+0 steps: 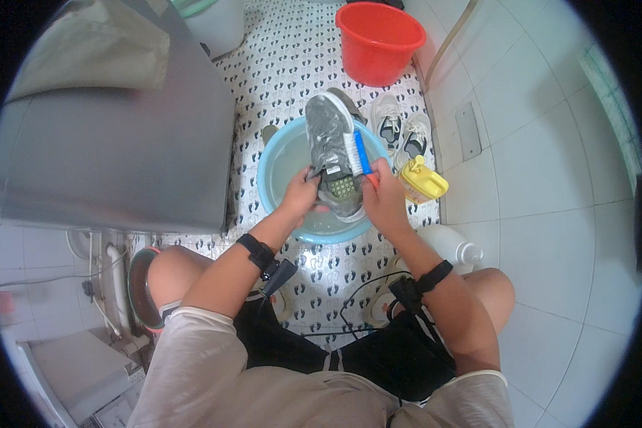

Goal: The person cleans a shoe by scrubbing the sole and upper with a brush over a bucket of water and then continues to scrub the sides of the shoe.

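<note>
My left hand [301, 193] grips the left side of a wet grey shoe [329, 128] near its opening. The shoe has a white sole edge and some foam on its upper, and is held over a light blue basin [267, 182] of cloudy water. In my right hand [386, 200] is a scrubbing brush [362, 152] with a blue and red handle; its white bristles touch the shoe's right side. That hand is also close against the shoe's heel part; whether it grips the shoe, I cannot tell. Another dark shoe [348, 101] shows partly behind the held one.
White shoes [388, 120] and a yellow bottle [425, 182] stand right of the basin, a red bucket [377, 53] beyond. A white jug [444, 243] lies by my right knee. A grey appliance [123, 155] bounds the left, a tiled wall [540, 171] the right. A cable [345, 307] crosses the floor.
</note>
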`<state>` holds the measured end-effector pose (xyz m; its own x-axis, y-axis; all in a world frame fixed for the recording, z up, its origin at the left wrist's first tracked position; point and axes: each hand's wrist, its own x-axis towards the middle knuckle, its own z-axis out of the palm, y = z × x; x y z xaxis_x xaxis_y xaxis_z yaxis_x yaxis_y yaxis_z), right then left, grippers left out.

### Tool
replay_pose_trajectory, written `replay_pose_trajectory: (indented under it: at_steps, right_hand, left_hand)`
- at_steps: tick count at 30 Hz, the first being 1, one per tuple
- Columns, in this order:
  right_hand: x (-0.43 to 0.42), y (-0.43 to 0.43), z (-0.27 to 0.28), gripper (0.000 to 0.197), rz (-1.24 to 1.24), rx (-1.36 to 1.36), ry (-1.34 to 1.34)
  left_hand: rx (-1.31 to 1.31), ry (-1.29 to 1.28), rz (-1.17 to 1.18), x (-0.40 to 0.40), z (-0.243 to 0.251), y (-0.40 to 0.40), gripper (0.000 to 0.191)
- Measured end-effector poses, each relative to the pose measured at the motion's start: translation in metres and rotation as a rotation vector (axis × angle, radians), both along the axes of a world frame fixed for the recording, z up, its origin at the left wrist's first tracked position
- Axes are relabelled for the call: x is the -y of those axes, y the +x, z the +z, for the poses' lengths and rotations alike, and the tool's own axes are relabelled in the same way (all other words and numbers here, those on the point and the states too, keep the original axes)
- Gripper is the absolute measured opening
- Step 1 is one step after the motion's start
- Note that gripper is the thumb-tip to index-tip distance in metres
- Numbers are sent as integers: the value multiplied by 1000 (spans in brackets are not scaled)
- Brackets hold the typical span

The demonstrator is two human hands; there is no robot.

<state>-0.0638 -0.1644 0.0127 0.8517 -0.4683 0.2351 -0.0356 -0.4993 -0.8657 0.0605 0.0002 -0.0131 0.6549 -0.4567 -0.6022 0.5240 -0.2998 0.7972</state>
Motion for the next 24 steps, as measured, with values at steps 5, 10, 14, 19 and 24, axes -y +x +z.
replay_pose_trajectory:
  at_steps: [5, 10, 14, 19, 24]
  right_hand:
    - [15, 3, -4, 21, -43, -40, 13]
    - [12, 7, 0, 31, -7, -24, -71]
    - [11, 16, 2, 27, -55, 25, -59]
    - [20, 14, 7, 20, -125, 1, -88]
    - [5, 12, 12, 20, -48, -11, -98]
  left_hand:
    - [4, -65, 38, 6, 11, -9, 40]
    - [304, 10, 30, 9, 7, -18, 36]
    - [666, 114, -132, 2, -20, -12, 36]
    - [767, 237, -313, 11, 15, -25, 86]
    - [1093, 298, -225, 8, 10, -25, 119]
